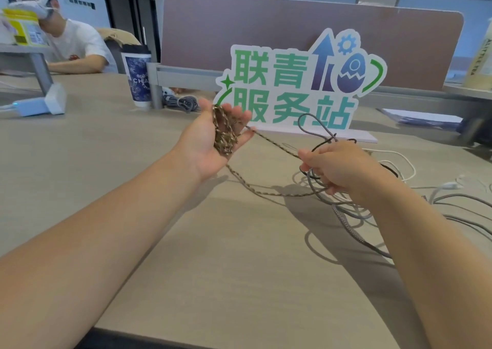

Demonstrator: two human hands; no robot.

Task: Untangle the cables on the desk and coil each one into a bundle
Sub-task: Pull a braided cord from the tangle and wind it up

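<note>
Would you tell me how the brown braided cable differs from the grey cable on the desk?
The brown braided cable is partly coiled on the left hand; the grey cable sprawls loose on the desk. The brown one looks mottled, the grey one plain. Both reach the right hand.

A brown-and-tan braided cable point(225, 133) lay looped in several turns across the upturned left hand point(213, 146), one strand stretching to the right hand point(338, 167), which pinched it. A grey braided cable point(346, 221) sprawled tangled on the desk point(213, 242) with a thin black cable point(325, 143) and a white cable point(410, 162).
</note>
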